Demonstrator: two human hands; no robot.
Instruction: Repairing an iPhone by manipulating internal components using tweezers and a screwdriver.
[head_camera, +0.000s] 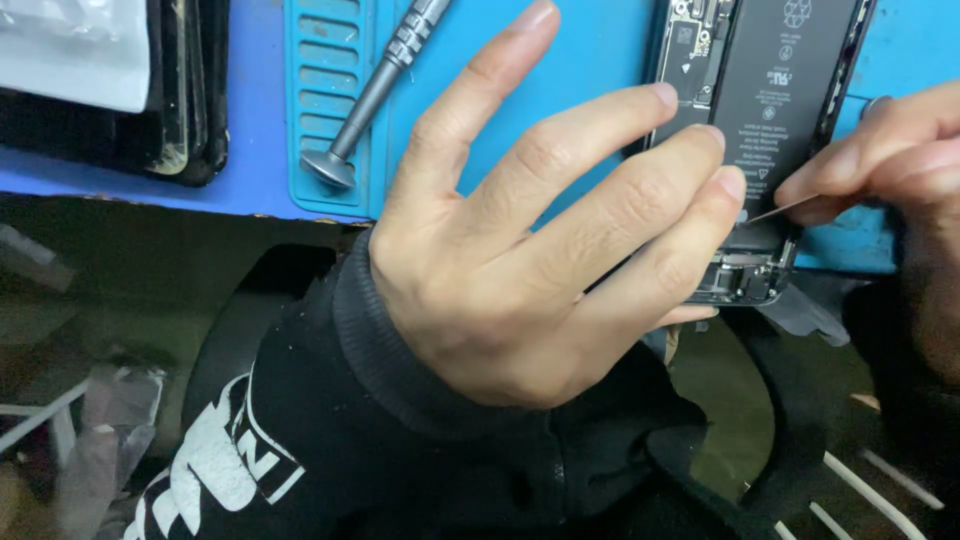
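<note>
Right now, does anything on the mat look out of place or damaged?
The opened phone hangs off the near edge of the blue mat, its bottom end unsupported; the left hand rests on it while the right hand pinches a thin strip at its lower edge. The screwdriver lies loose. No damage visible.

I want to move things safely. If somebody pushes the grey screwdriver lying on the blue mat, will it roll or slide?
The screwdriver has a round, slim metal shaft, so it would probably roll sideways. Its wide flat cap lies on the slotted tray, whose ridges may stop it. It looks stiff and rather heavy for its size.
</note>
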